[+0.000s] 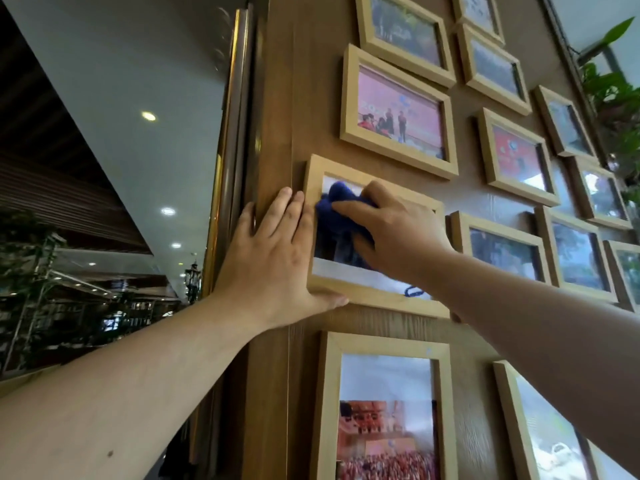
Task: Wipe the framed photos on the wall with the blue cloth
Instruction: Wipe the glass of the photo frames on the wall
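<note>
Far left of the picture: dim interior with ceiling spotlights [148, 116] and a gold-trimmed pillar edge [225, 161]. Left of centre: left hand [273, 251] open, spread flat against the wood-panelled wall [277, 98], fingertips touching the left edge of a light wooden frame [363, 297], thumb under its bottom rail. Centre: blue cloth [337, 223] bunched against that frame's glass, gripped by the right hand [398, 230], fingers curled over it. Above, a pink photo frame [398, 112]; below, a crowd photo frame [384, 410]. Right: more framed photos crowding the wall, green plant leaves [616, 95] at the upper right edge.
</note>
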`<state>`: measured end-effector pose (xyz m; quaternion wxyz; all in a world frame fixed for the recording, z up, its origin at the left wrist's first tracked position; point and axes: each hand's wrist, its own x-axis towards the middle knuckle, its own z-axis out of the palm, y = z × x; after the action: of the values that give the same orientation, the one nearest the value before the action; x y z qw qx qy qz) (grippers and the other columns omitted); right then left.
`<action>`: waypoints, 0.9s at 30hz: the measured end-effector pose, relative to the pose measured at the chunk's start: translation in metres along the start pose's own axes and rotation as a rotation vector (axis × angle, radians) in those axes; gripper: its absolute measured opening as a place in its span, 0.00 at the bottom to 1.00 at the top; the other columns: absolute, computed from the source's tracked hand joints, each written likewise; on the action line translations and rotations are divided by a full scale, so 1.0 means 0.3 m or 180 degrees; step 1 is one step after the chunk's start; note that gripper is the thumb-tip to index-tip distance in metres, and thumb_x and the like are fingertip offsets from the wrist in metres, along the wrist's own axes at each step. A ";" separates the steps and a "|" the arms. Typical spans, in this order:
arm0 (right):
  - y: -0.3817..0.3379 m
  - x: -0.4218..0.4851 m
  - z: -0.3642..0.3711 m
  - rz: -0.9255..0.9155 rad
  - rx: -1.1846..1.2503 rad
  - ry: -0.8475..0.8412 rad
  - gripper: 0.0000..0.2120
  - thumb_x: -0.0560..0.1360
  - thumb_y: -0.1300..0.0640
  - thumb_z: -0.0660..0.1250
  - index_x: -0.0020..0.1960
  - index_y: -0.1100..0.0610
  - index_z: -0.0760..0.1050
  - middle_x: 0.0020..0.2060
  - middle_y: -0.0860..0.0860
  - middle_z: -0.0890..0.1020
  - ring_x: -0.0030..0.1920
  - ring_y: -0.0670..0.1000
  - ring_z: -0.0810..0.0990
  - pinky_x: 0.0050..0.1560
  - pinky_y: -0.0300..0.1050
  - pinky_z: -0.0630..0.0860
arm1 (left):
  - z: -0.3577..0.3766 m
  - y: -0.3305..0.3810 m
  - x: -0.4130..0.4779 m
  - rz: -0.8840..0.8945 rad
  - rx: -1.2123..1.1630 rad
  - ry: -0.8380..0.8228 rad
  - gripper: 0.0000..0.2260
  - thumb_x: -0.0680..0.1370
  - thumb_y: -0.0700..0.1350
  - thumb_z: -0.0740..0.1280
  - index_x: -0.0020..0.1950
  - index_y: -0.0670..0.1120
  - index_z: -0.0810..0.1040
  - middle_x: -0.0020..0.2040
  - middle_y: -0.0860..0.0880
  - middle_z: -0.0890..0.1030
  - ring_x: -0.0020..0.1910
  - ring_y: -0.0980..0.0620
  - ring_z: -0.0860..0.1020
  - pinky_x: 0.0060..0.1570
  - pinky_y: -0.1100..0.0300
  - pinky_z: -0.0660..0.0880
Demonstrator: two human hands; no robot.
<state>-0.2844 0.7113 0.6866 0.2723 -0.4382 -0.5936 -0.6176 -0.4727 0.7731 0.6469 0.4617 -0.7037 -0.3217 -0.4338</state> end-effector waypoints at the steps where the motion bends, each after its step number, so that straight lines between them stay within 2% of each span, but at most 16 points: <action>1: -0.012 -0.039 0.001 -0.0221 0.0007 -0.0007 0.22 0.75 0.47 0.57 0.68 0.48 0.66 0.54 0.55 0.73 0.43 0.54 0.75 0.32 0.46 0.71 | 0.001 -0.001 0.001 0.0003 0.0006 0.0012 0.55 0.64 0.80 0.49 0.77 0.40 0.51 0.80 0.42 0.55 0.79 0.46 0.47 0.73 0.35 0.54; 4: -0.032 -0.131 0.014 -0.0875 0.0071 -0.0017 0.20 0.78 0.45 0.56 0.67 0.50 0.66 0.54 0.56 0.74 0.42 0.52 0.75 0.33 0.45 0.74 | 0.001 0.000 0.000 0.0004 -0.0015 0.0031 0.56 0.63 0.81 0.49 0.77 0.41 0.50 0.80 0.43 0.55 0.79 0.47 0.47 0.73 0.36 0.55; 7: 0.003 -0.123 0.019 -0.1033 -0.0052 -0.0023 0.19 0.78 0.47 0.57 0.68 0.49 0.66 0.54 0.56 0.74 0.42 0.52 0.75 0.32 0.44 0.72 | 0.003 0.000 0.000 0.0015 0.0026 0.0023 0.57 0.63 0.81 0.50 0.78 0.41 0.48 0.80 0.43 0.53 0.79 0.46 0.46 0.74 0.36 0.54; 10: 0.060 -0.060 0.015 -0.0293 -0.0213 0.0033 0.22 0.75 0.48 0.61 0.69 0.47 0.65 0.55 0.55 0.73 0.43 0.54 0.75 0.33 0.44 0.67 | 0.006 -0.002 0.001 0.0015 0.0015 0.0002 0.57 0.62 0.80 0.49 0.77 0.41 0.46 0.80 0.43 0.52 0.79 0.46 0.44 0.74 0.36 0.53; 12: 0.099 -0.026 0.009 0.0440 -0.0140 0.0020 0.24 0.75 0.49 0.62 0.70 0.44 0.65 0.56 0.54 0.73 0.43 0.57 0.76 0.34 0.46 0.69 | 0.005 0.000 0.003 0.0001 0.0004 -0.0012 0.57 0.62 0.80 0.48 0.78 0.41 0.47 0.80 0.43 0.52 0.79 0.46 0.44 0.74 0.35 0.53; 14: 0.109 -0.028 0.006 0.0690 -0.0130 -0.0006 0.23 0.75 0.48 0.62 0.69 0.43 0.65 0.55 0.54 0.73 0.43 0.58 0.76 0.35 0.50 0.73 | 0.006 0.002 0.003 -0.0006 0.0004 -0.0023 0.57 0.61 0.81 0.48 0.78 0.41 0.47 0.80 0.43 0.51 0.79 0.47 0.44 0.74 0.36 0.53; 17: 0.042 -0.106 0.018 0.0011 -0.0028 -0.0051 0.22 0.75 0.46 0.57 0.69 0.44 0.64 0.55 0.53 0.73 0.40 0.51 0.74 0.33 0.44 0.69 | 0.011 0.003 0.003 -0.0002 0.0019 -0.0014 0.57 0.62 0.81 0.47 0.78 0.42 0.45 0.80 0.44 0.50 0.79 0.47 0.43 0.74 0.36 0.53; 19: 0.002 -0.167 0.030 -0.0537 0.0193 -0.0176 0.20 0.77 0.44 0.56 0.68 0.45 0.65 0.53 0.53 0.73 0.38 0.46 0.67 0.32 0.40 0.68 | 0.009 0.002 0.003 -0.0026 -0.0008 0.0020 0.57 0.62 0.81 0.46 0.78 0.42 0.46 0.80 0.44 0.51 0.79 0.48 0.44 0.74 0.37 0.54; 21: 0.021 -0.181 0.037 -0.0651 0.0174 -0.0158 0.19 0.77 0.45 0.56 0.67 0.47 0.67 0.52 0.53 0.73 0.38 0.45 0.64 0.32 0.41 0.67 | 0.007 0.003 0.003 -0.0033 -0.0005 0.0025 0.57 0.62 0.81 0.47 0.78 0.42 0.46 0.80 0.44 0.51 0.79 0.48 0.45 0.74 0.37 0.55; 24: 0.098 -0.152 0.045 0.0015 -0.0102 0.0039 0.20 0.75 0.50 0.61 0.66 0.47 0.69 0.51 0.55 0.75 0.35 0.53 0.72 0.31 0.42 0.63 | 0.008 0.001 0.004 -0.0014 0.0028 0.0001 0.57 0.62 0.81 0.47 0.78 0.42 0.45 0.80 0.44 0.50 0.79 0.47 0.44 0.74 0.37 0.54; 27: 0.156 -0.152 0.049 0.0905 -0.0209 -0.0104 0.22 0.74 0.52 0.64 0.68 0.46 0.68 0.54 0.55 0.75 0.39 0.59 0.76 0.31 0.45 0.66 | 0.012 0.002 0.004 -0.0024 0.0030 0.0006 0.57 0.62 0.81 0.48 0.78 0.42 0.44 0.80 0.44 0.50 0.79 0.47 0.43 0.74 0.36 0.53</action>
<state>-0.2197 0.7103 0.6691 0.3328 -0.5365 -0.5094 -0.5847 -0.4707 0.7762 0.6470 0.4636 -0.6999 -0.3259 -0.4348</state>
